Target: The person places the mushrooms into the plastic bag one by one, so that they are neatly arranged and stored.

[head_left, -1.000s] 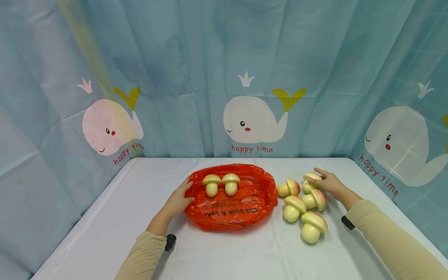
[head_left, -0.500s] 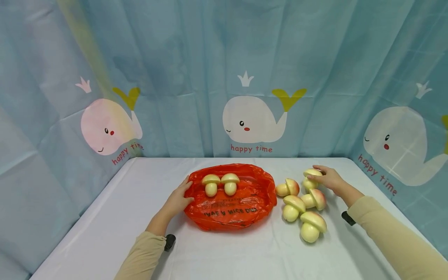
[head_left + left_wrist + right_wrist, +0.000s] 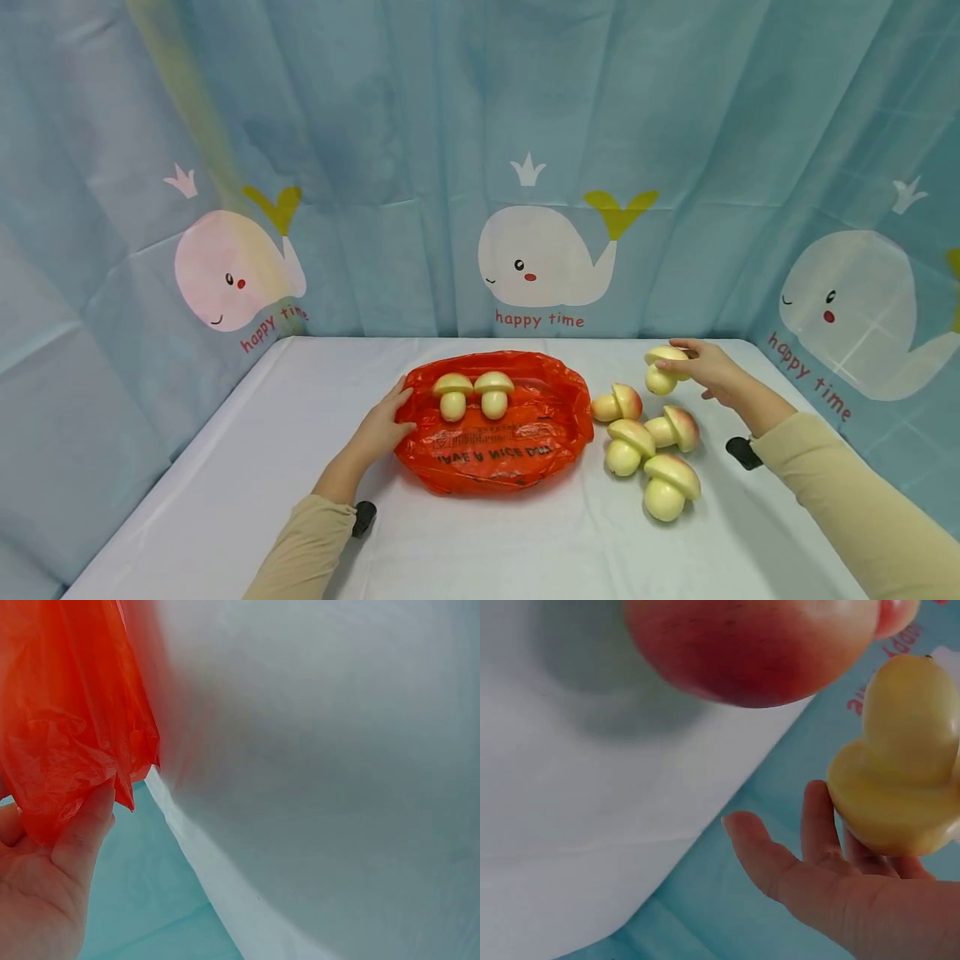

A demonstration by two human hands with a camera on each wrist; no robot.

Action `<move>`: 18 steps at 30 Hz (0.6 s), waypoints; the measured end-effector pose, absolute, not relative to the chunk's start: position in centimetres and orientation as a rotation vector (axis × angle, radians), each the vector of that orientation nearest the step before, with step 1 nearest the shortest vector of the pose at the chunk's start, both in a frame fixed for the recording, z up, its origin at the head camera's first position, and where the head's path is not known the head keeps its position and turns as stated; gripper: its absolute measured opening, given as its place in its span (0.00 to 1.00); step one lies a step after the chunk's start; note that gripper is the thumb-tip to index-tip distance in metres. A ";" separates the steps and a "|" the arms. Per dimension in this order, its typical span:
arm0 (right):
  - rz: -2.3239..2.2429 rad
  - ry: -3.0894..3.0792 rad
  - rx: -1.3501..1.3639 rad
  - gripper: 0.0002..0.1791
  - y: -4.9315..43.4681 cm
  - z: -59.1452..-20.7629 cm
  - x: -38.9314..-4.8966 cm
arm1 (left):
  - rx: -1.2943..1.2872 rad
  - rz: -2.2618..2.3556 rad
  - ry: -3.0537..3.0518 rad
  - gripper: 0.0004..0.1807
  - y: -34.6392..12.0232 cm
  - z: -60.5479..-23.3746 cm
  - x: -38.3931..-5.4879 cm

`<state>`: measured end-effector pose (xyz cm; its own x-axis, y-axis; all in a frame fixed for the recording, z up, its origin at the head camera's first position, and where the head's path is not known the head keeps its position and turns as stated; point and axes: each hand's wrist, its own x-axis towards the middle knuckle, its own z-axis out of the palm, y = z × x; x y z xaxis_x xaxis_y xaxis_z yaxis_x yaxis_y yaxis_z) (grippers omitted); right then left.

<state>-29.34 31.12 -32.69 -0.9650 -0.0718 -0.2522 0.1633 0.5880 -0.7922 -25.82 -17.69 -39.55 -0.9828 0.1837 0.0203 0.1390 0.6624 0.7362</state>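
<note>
My right hand (image 3: 716,375) grips a pale yellow toy mushroom (image 3: 662,375) by its cap, lifted over the far right of the table. In the right wrist view this mushroom (image 3: 911,720) rests against the fingertips, stem end up in that picture. At its left side, a red plastic bag (image 3: 487,479) lies spread on the table, its edge held by my left hand (image 3: 381,432). The left wrist view has the thumb pressed on the crinkled bag (image 3: 60,742), fingers partly hidden behind it. Two toy mushrooms (image 3: 493,393) lie side by side within the bag's rim.
Several more toy mushrooms (image 3: 628,446) with reddish or yellow caps lie in a cluster right of the bag. The right wrist view has one reddish cap (image 3: 757,645) close up. A blue curtain (image 3: 420,167) with whale prints surrounds the white table (image 3: 480,550).
My right hand has taken hold of the farthest mushroom and raised it up and away from the cluster. The left hand and the bag have stayed in place.
</note>
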 end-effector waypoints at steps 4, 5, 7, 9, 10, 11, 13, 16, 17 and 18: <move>-1.311 2.579 0.047 0.48 30.4 -32.1 -29.2 | 0.269 1.232 2.813 0.34 -17.7 -39.5 -25.8; -1.311 2.583 0.035 0.47 30.2 -31.9 -29.1 | 0.268 1.233 2.813 0.34 -17.7 -39.5 -25.8; -1.317 2.583 0.014 0.46 29.8 -31.6 -29.0 | 0.267 1.234 2.814 0.34 -17.7 -39.5 -25.8; -1.332 2.575 -0.007 0.46 29.4 -31.2 -28.9 | 0.263 1.236 2.811 0.34 -17.7 -39.5 -25.9; -1.343 2.569 -0.018 0.45 29.2 -31.1 -28.9 | 0.257 1.238 2.807 0.34 -17.7 -39.5 -25.9; -1.356 2.560 -0.029 0.45 29.0 -30.9 -28.9 | 0.254 1.238 2.804 0.34 -17.7 -39.5 -25.9; -1.376 2.548 -0.049 0.43 28.6 -30.7 -28.8 | 0.256 1.235 2.806 0.34 -17.8 -39.6 -26.0; -1.398 2.538 -0.091 0.42 28.1 -30.6 -28.9 | 0.257 1.238 2.808 0.34 -17.8 -39.8 -26.1; -1.402 2.537 -0.107 0.42 28.0 -30.6 -28.9 | 0.262 1.236 2.811 0.34 -17.8 -39.8 -26.1; -1.407 2.537 -0.124 0.42 27.8 -30.6 -28.9 | 0.267 1.234 2.815 0.34 -17.8 -39.8 -26.1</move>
<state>-28.92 27.83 -30.59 -0.9683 -0.1877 -0.1650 0.0406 0.5332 -0.8450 -26.09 -17.80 -39.82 -0.9834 0.1808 0.0176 0.1354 0.6652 0.7343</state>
